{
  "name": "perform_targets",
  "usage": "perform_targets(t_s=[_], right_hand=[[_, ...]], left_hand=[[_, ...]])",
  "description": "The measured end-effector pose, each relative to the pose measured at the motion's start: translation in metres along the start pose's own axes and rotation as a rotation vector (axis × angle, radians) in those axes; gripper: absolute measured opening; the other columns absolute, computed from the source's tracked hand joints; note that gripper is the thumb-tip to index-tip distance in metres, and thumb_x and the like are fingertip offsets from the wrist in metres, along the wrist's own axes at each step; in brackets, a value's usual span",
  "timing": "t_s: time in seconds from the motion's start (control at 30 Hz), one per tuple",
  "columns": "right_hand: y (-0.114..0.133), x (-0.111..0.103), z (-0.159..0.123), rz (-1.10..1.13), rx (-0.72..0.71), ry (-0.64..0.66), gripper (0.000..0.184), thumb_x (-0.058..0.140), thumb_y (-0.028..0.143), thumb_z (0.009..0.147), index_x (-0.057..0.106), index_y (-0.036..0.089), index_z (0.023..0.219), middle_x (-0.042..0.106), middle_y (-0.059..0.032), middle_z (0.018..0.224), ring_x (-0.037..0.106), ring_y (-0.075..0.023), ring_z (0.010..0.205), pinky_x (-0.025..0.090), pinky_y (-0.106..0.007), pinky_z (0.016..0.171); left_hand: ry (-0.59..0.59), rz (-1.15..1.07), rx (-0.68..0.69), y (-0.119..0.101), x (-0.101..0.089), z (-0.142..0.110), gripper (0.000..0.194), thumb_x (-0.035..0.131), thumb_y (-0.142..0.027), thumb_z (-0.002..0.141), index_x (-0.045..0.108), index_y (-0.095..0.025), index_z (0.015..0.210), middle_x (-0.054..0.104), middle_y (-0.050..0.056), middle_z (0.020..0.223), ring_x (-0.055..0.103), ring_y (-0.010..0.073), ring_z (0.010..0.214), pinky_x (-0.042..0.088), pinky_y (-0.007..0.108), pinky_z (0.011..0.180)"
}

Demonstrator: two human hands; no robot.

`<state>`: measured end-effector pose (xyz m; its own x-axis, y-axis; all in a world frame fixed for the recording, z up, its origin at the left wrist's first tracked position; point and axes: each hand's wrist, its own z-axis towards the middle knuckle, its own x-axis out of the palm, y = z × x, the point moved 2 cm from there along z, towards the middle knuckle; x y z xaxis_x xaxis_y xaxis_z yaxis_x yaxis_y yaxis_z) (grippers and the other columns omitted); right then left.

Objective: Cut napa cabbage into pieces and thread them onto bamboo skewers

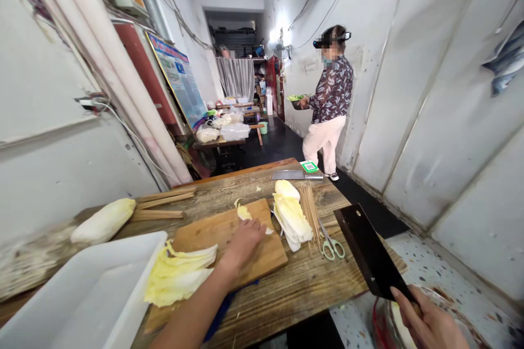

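Note:
My left hand [243, 241] rests closed on a small yellow cabbage piece [244, 211] on the wooden cutting board [204, 232]. My right hand [428, 323] grips the handle of a dark cleaver [370, 251], held off the table's right end with the blade pointing up and left. Cabbage leaves [178, 275] lie at the board's near left corner. A stack of cut cabbage leaves [291, 215] sits on the table to the right of the board.
A white tray [82, 294] lies at the near left, a whole cabbage [104, 221] behind it. Bamboo skewers [310, 210], green scissors [332, 244] and a second cleaver [295, 175] lie on the table. A person [327, 101] carrying a bowl stands in the corridor.

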<state>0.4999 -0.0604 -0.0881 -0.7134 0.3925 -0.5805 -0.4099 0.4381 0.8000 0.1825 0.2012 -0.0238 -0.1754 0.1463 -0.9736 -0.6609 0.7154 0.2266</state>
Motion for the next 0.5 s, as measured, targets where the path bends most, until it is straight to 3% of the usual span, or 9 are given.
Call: perform_targets(t_s=[0.07, 0.13, 0.2, 0.33, 0.4, 0.5], right_hand=[[0.001, -0.002, 0.001, -0.025, 0.044, -0.017, 0.057, 0.045, 0.071, 0.071, 0.059, 0.021, 0.093, 0.058, -0.0002, 0.049, 0.056, -0.0202, 0.043, 0.044, -0.031, 0.044], [0.003, -0.003, 0.003, -0.071, 0.070, -0.054, 0.057, 0.043, 0.072, 0.072, 0.057, 0.021, 0.093, 0.057, 0.0005, 0.047, 0.058, -0.0223, 0.045, 0.045, -0.032, 0.047], [0.005, -0.001, 0.005, -0.120, 0.067, -0.066, 0.055, 0.042, 0.072, 0.074, 0.057, 0.023, 0.094, 0.059, 0.0003, 0.049, 0.061, -0.0236, 0.049, 0.047, -0.033, 0.052], [0.008, 0.004, 0.011, -0.202, 0.006, -0.076, 0.056, 0.038, 0.072, 0.080, 0.060, 0.024, 0.098, 0.072, -0.0054, 0.073, 0.068, -0.0256, 0.068, 0.051, -0.034, 0.064], [0.009, 0.007, 0.016, -0.223, -0.042, -0.084, 0.058, 0.034, 0.069, 0.083, 0.061, 0.023, 0.105, 0.074, -0.0078, 0.086, 0.070, -0.0261, 0.076, 0.053, -0.035, 0.070], [0.015, 0.014, 0.028, -0.267, -0.177, -0.126, 0.061, 0.032, 0.065, 0.085, 0.062, 0.020, 0.113, 0.073, -0.0115, 0.101, 0.070, -0.0282, 0.090, 0.055, -0.039, 0.079]], left_hand=[[-0.204, -0.001, 0.073, -0.010, -0.005, 0.004, 0.031, 0.041, -0.010, 0.091, 0.060, -0.013, 0.116, 0.063, 0.015, 0.118, 0.057, 0.0267, 0.113, 0.042, 0.045, 0.100], [-0.335, -0.054, 0.133, -0.022, -0.001, 0.011, 0.037, 0.039, -0.008, 0.092, 0.055, -0.013, 0.124, 0.059, 0.015, 0.127, 0.051, 0.0256, 0.122, 0.038, 0.046, 0.106], [-0.318, -0.136, 0.172, -0.033, 0.011, 0.021, 0.039, 0.039, -0.006, 0.091, 0.056, -0.013, 0.125, 0.057, 0.016, 0.131, 0.048, 0.0251, 0.128, 0.038, 0.046, 0.108], [-0.122, -0.269, 0.179, -0.043, 0.037, 0.034, 0.044, 0.040, -0.002, 0.087, 0.058, -0.015, 0.125, 0.053, 0.017, 0.136, 0.047, 0.0264, 0.129, 0.040, 0.047, 0.108], [-0.147, -0.299, 0.132, -0.042, 0.040, 0.028, 0.050, 0.040, 0.000, 0.085, 0.054, -0.013, 0.130, 0.048, 0.018, 0.141, 0.045, 0.0279, 0.132, 0.040, 0.049, 0.108], [-0.310, -0.293, 0.059, -0.040, 0.036, -0.005, 0.050, 0.040, -0.001, 0.084, 0.051, -0.010, 0.131, 0.051, 0.019, 0.138, 0.048, 0.0287, 0.128, 0.043, 0.049, 0.106]])
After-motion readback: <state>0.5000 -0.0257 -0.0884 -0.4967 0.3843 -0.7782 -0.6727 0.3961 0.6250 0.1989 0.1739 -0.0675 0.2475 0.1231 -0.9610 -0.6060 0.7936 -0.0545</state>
